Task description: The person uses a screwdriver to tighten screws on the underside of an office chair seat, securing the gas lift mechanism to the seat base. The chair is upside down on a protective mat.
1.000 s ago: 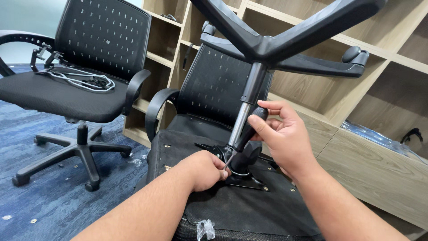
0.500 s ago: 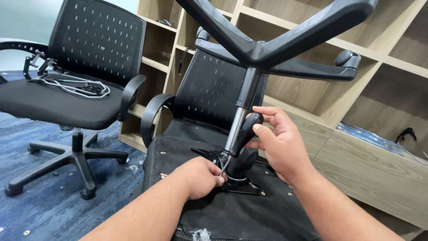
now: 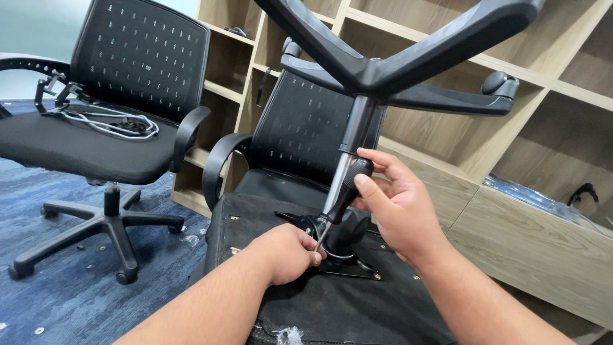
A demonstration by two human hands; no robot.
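Note:
An office chair seat [image 3: 357, 306] lies upside down before me, its black underside up. The gas lift column [image 3: 354, 137] rises from the metal mounting plate [image 3: 348, 262] to the black star base [image 3: 383, 67] overhead. My right hand [image 3: 399, 207] grips the black handle of a screwdriver [image 3: 346, 188], which slants down to the plate. My left hand [image 3: 290, 252] pinches the screwdriver's metal shaft near its tip, right at the plate's left side.
An upright black mesh office chair [image 3: 108, 108] stands at the left with a coiled white cable [image 3: 108, 121] on its seat. Another mesh chair back [image 3: 306, 128] is behind the seat. Wooden shelving [image 3: 562, 128] runs along the back and right. Small screws lie on the blue carpet [image 3: 57, 300].
My right hand has shifted slightly up the screwdriver handle and turned a little. My left hand stays at the tip. The view has barely moved.

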